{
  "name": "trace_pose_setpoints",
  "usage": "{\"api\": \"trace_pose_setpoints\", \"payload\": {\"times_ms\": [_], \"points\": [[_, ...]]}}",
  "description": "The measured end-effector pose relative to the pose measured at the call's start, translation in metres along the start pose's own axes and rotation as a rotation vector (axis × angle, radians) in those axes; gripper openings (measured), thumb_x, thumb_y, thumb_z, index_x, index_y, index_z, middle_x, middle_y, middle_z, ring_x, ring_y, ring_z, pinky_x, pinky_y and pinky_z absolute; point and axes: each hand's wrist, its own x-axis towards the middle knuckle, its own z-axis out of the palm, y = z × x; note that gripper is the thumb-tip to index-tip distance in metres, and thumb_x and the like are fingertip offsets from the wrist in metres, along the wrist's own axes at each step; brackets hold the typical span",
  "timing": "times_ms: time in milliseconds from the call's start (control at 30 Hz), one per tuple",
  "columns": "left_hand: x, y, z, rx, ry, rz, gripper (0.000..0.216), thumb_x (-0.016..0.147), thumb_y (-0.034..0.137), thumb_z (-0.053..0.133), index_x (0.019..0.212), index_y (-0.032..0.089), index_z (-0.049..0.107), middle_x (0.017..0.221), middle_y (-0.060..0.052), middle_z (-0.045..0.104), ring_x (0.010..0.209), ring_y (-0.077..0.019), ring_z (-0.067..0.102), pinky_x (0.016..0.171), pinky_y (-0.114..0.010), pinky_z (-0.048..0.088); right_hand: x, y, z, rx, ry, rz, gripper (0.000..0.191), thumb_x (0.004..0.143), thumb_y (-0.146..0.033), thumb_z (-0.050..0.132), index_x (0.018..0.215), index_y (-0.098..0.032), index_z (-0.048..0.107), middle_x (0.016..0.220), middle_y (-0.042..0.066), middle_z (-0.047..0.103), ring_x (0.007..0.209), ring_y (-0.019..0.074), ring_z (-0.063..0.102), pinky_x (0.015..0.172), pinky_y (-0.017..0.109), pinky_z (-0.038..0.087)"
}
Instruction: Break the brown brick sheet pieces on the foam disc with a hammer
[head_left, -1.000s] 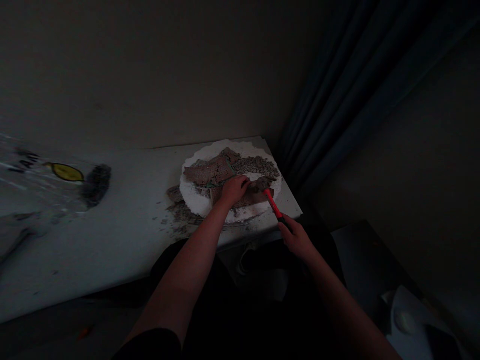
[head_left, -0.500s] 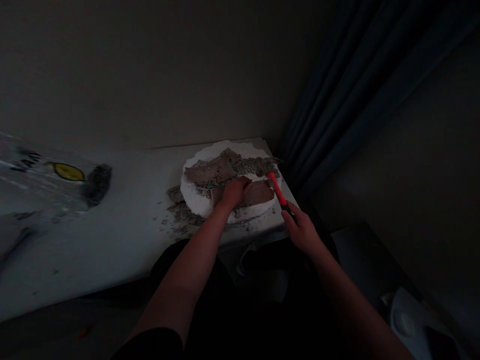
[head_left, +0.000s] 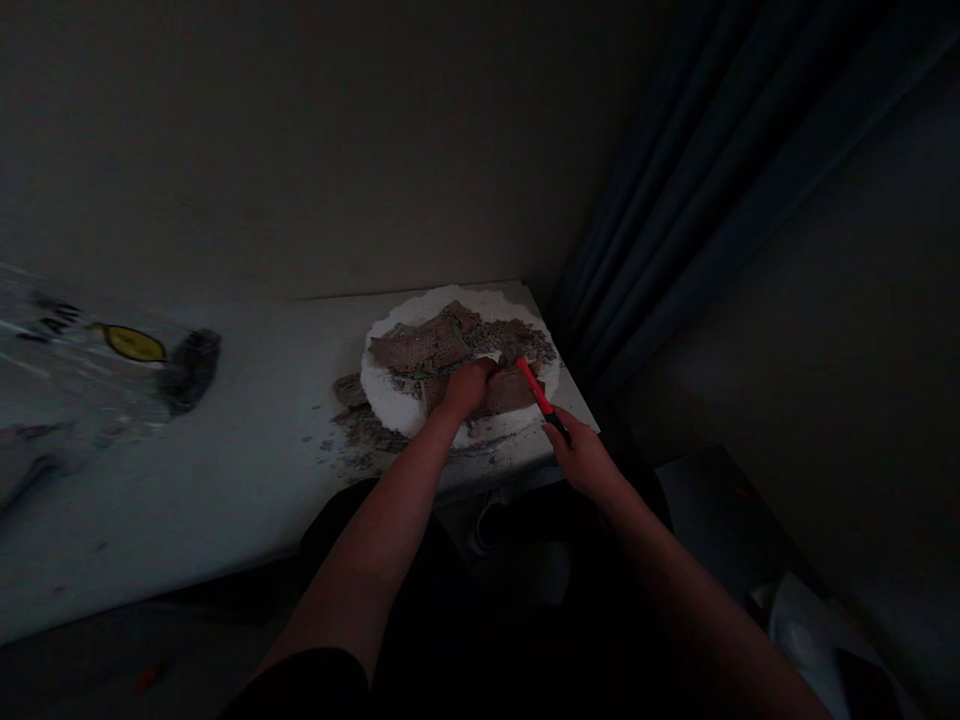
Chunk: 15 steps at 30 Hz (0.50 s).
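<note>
My right hand [head_left: 581, 452] grips a hammer [head_left: 534, 385] by its black grip; the red shaft slants up and left to a dark head. The head is low over the white scalloped board [head_left: 386, 405], close to my left fingers. My left hand [head_left: 471, 388] is closed at the upper edge of a brown, rough-surfaced slab [head_left: 514, 392], pressing it to the board; its fingertips are partly hidden. Another cracked brown slab [head_left: 420, 347], with greenish edges, lies behind it. Dark crumbs [head_left: 517, 335] are heaped at the board's back right.
The board sits at the right end of a white table [head_left: 255, 440]. Loose fragments [head_left: 360, 430] are scattered left of it. A clear plastic bag [head_left: 97, 350] with a yellow label and dark contents lies farther left. Dark curtains [head_left: 675, 200] hang at the right, beside the wall.
The hammer and my right hand have moved left, bringing the head from the board's right edge to near my left fingers. My left hand has stayed on the slab.
</note>
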Motion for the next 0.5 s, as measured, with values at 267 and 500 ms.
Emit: {"api": "trace_pose_setpoints", "payload": {"times_ms": [267,500], "points": [[0.0018,-0.0009,0.0003,-0.029,-0.004,-0.029,0.03,0.097,0.036,0.052,0.104,0.018,0.074,0.1,-0.011,0.077,0.091,-0.023,0.071,0.08,-0.029,0.05,0.0009,0.0011,0.0058,-0.052,0.04,0.036,0.045,0.098,-0.036,0.044,0.136,-0.017,0.058,0.113,0.015,0.073,0.109,0.0303,0.067,0.096,0.044,0.05],[0.0015,0.0001,-0.0017,-0.008,-0.025,-0.01,0.031,0.097,0.037,0.05,0.104,0.018,0.074,0.101,-0.011,0.077,0.091,-0.0229,0.071,0.08,-0.029,0.05,0.0014,0.0028,0.0063,-0.035,0.07,0.036,0.046,0.098,-0.038,0.043,0.136,-0.016,0.058,0.113,0.016,0.073,0.106,0.0296,0.068,0.093,0.042,0.051]]}}
